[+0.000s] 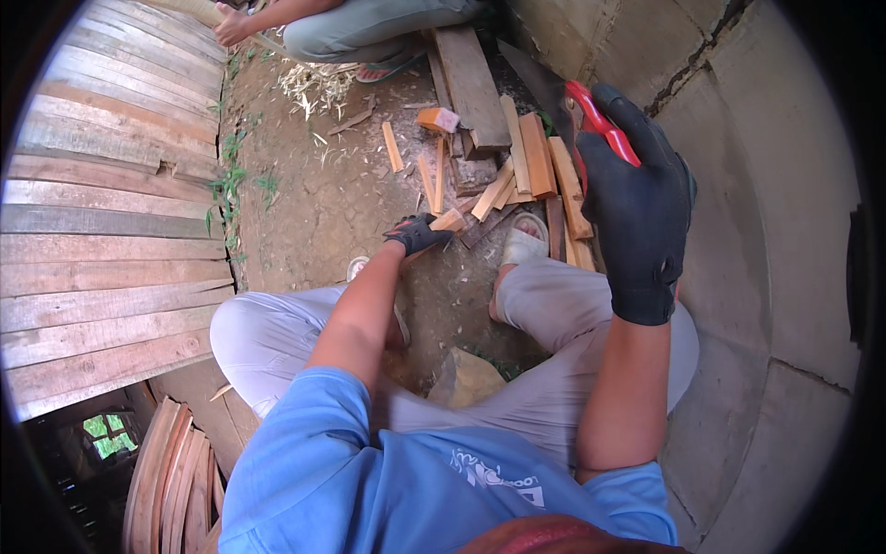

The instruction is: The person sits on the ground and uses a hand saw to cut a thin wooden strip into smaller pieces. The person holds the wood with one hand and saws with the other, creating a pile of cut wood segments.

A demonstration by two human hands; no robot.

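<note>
My right hand (639,198), in a black glove, is raised and closed around the red handle of a hand saw (531,76). The grey blade points up and left, over the wood pile. Low between my feet, my gloved left hand (417,234) is closed on a small wooden block (448,220), whose pale end faces up; part of it is hidden by the glove. Just beyond it stand thin wood strips (425,180) on the dirt. A thick plank (472,88) lies farther off, with an orange-brown offcut (437,119) beside its near end.
Several cut boards (537,155) lie near my right foot. A concrete block wall (720,166) rises on the right, a plank wall (111,222) on the left. Another person (369,35) squats at the far end near wood shavings (314,88). A stone (464,379) sits between my legs.
</note>
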